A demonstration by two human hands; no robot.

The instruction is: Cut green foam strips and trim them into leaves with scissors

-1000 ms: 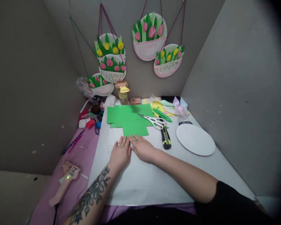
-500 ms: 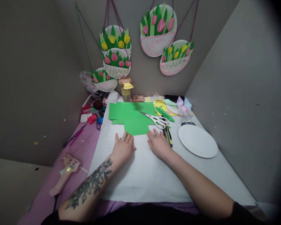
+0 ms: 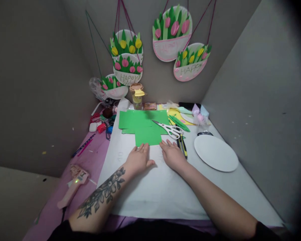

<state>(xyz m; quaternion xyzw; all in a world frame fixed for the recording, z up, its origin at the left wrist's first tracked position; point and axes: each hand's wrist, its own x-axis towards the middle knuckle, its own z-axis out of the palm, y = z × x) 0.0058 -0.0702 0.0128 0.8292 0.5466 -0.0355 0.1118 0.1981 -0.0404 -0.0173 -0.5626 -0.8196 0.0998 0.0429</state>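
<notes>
Both hands rest palm down on the white paper sheet [image 3: 150,190] that covers the table. My left hand [image 3: 138,159] lies flat with its thumb out to the side, its fingertips at the lower edge of a green paper piece [image 3: 148,135]. At that piece's lower right corner, my right hand [image 3: 174,155] lies with fingers stretched and spread, holding nothing. Larger green sheets [image 3: 127,119] are beneath and behind the piece. White-handled scissors [image 3: 172,130] lie across them, and a black-and-yellow utility knife [image 3: 182,147] sits just right of my right hand.
A white paper plate [image 3: 216,153] lies at the right. On the left stands a pink glue gun [image 3: 75,187] with a lit green light. A lidded cup [image 3: 137,97] is at the back. Tulip-decorated paper plates [image 3: 172,49] hang on the wall. Cut green leaves [image 3: 180,123] lie near the scissors.
My left hand has shifted slightly right, and its thumb now sticks out sideways. The right hand stays nearly in place. The whole view has moved a little.
</notes>
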